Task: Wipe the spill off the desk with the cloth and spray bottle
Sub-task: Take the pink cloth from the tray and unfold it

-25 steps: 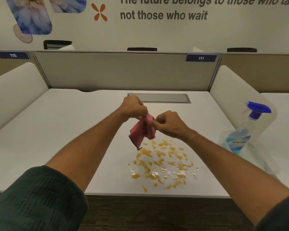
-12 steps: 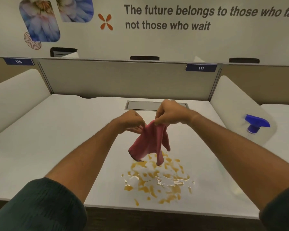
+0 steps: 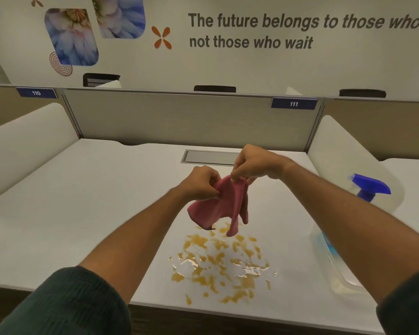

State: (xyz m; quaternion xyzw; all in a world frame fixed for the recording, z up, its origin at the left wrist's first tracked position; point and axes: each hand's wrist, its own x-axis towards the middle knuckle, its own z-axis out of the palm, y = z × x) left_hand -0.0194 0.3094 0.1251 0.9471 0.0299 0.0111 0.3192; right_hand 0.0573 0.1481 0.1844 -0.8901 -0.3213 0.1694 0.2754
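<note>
A pink cloth (image 3: 218,209) hangs in the air above the white desk (image 3: 82,213), pinched by both hands. My left hand (image 3: 201,182) grips its left edge and my right hand (image 3: 254,163) holds its top a little higher. Below the cloth an orange-yellow spill (image 3: 218,264) lies in scattered wet patches near the desk's front edge. A clear spray bottle with a blue trigger head (image 3: 369,188) stands at the right, partly hidden behind my right forearm.
A grey cable hatch (image 3: 208,157) is set into the desk behind my hands. A beige partition (image 3: 179,117) closes the back, and white curved side dividers (image 3: 344,151) stand left and right. The desk's front edge runs just below the spill.
The cloth has been spread from a bunched wad into a hanging sheet. My right hand has risen above the left, and the view has tilted upward a little.
</note>
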